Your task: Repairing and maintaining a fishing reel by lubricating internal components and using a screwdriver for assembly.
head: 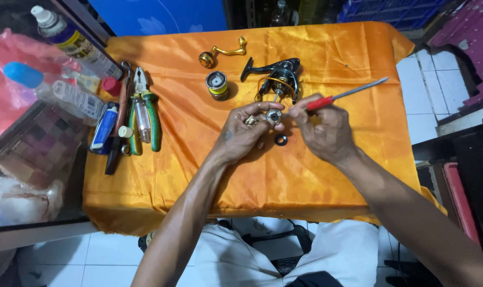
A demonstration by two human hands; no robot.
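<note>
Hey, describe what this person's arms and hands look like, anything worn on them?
Both arms are bare from the fingers up to where they leave the picture: no sleeves or gloves in view. The left hand carries a small dark mark on its back. The right hand shows no ring, and neither wrist has a watch or band.

We are looking down on a small table (146,210) draped in a shiny orange cloth (358,69), which is filling the middle of the frame and creasing under bright, even light. White floor tiles (427,90) are showing at the right edge and along the bottom. A blue panel (161,16) is standing at the top, with blue crates (396,10) in the upper right. A dark glass-topped counter (44,154) is running down the left side, and a red-edged piece of furniture (459,202) is sitting at lower right.
</note>
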